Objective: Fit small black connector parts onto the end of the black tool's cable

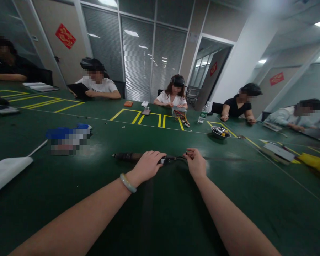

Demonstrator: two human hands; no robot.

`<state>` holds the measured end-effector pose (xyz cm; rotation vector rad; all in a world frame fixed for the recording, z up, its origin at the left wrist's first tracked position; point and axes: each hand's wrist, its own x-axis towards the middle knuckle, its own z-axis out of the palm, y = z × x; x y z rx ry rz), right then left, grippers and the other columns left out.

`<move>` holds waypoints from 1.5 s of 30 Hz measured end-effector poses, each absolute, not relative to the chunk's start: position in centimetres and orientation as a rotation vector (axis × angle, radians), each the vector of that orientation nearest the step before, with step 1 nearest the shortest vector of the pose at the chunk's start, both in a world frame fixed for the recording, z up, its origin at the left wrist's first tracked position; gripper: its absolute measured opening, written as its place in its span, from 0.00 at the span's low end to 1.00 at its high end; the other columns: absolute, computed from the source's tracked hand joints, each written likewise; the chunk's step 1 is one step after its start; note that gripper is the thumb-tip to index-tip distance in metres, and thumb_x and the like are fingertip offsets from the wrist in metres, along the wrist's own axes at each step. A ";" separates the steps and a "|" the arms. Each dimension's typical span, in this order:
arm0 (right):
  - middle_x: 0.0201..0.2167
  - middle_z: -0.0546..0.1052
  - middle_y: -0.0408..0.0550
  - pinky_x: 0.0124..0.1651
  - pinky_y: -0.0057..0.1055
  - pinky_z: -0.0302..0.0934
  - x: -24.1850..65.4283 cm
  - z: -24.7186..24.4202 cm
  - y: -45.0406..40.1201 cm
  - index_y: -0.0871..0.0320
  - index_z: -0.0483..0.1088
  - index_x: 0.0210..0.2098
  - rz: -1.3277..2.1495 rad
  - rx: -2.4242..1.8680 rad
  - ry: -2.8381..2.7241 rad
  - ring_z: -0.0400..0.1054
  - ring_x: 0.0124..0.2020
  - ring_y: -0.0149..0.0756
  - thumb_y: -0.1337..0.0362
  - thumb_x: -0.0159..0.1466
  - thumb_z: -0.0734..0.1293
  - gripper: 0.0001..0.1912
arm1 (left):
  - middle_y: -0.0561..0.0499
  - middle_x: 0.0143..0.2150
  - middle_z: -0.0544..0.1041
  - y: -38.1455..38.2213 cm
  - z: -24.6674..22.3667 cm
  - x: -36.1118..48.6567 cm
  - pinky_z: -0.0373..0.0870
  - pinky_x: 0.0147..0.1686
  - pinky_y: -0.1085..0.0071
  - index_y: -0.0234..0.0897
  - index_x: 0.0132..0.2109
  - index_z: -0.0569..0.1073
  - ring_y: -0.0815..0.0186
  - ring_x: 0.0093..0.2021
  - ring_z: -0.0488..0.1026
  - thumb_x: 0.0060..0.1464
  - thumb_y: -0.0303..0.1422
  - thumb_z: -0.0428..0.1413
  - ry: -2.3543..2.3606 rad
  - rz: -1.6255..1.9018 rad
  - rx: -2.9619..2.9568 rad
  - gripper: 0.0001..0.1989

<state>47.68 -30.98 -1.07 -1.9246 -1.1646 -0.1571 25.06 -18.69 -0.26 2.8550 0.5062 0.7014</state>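
A long, dark electric screwdriver (pixel 125 156) lies crosswise on the green table, its narrow metal tip pointing left. My left hand (pixel 149 164) rests over the body with its fingers wrapped round it; a pale bangle sits on that wrist. From the tool's right end a thin black cord (pixel 180 158) runs in a short curve to my right hand (pixel 196 163). The fingers of that hand are bent and pinch the cord near its connection. Part of the tool's middle is hidden under my left hand.
The green table (pixel 101 192) spreads all round, marked with yellow tape. A blue packet (pixel 68 133) and a white box (pixel 9 172) lie left. Farther off are a metal bowl of small parts (pixel 220 133), a water bottle (pixel 203 113) and several seated people. A yellow bag (pixel 316 165) lies right.
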 end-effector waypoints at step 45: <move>0.33 0.77 0.41 0.44 0.34 0.63 43.5 -0.9 -31.8 0.52 0.76 0.35 0.047 -1.819 -1.734 0.70 0.36 0.36 0.69 0.61 0.69 0.05 | 0.51 0.41 0.74 -20.0 0.3 26.0 0.66 0.41 0.65 0.40 0.41 0.72 0.63 0.41 0.71 0.56 0.33 0.55 0.380 0.680 2.898 0.06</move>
